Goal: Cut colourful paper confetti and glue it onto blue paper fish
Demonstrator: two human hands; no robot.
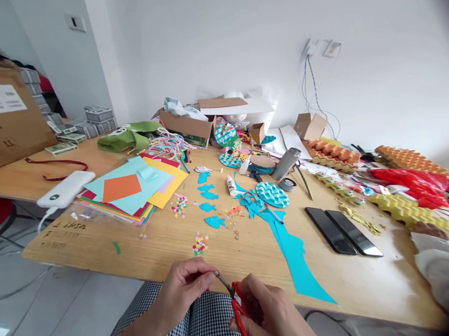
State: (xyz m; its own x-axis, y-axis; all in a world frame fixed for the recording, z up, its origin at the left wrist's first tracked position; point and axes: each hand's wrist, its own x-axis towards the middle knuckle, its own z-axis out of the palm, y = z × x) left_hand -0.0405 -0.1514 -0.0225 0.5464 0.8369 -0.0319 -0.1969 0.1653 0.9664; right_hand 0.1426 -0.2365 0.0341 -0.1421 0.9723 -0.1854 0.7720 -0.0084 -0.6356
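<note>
Red-handled scissors [241, 321] are in my right hand [267, 310], fingers wrapped about the handles, blades pointing left. My left hand [185, 284] is pinched closed at the blade tips; whatever lies between its thumb and finger is too small to make out. Both hands are over the table's front edge, above my lap. Just beyond them lies a pile of coloured paper dots [200, 244]. Several blue paper fish, including a spotted fish [215, 221], form a column on the table. To their right stretches a cut blue paper sheet [295, 258].
Coloured paper sheets [122, 188] and a white power bank [66, 189] lie at left. Two black phones [330, 230] rest at right, near yellow egg trays [408, 212]. Behind stand a metal flask [286, 163], a glue bottle [231, 185] and an open cardboard box [187, 125].
</note>
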